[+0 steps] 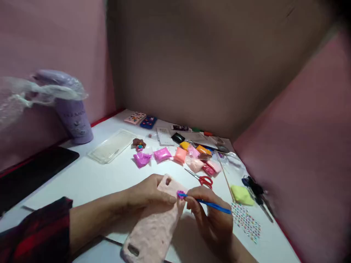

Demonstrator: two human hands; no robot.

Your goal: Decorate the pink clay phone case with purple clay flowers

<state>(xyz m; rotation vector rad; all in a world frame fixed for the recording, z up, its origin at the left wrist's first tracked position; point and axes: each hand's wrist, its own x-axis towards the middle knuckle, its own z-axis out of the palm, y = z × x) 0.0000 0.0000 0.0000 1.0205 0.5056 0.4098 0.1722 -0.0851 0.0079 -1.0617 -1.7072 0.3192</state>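
Note:
A phone case (pixel 153 228) coated in bumpy pale pink clay tilts up from the white table. My left hand (pixel 149 193) grips it by the upper part, thumb lying across the coated face. In my right hand (pixel 212 215) is a slim blue modelling tool (pixel 214 205), pinched between thumb and fingers. Its tip touches a small purple clay piece (pixel 180 194) near the case's upper right edge. Just beyond the hands lie red-handled scissors (pixel 204 180) and a purple clay packet (pixel 142 159).
Several colourful clay packets (pixel 180 155) lie mid-table, behind the hands. At right are a yellow-green packet (pixel 242 194), a sheet of rhinestones (pixel 246 221) and dark-handled tools (pixel 256 191). A clear plastic tray (pixel 112 146), a purple tumbler (pixel 75 120) and a black slab (pixel 41 171) occupy the left.

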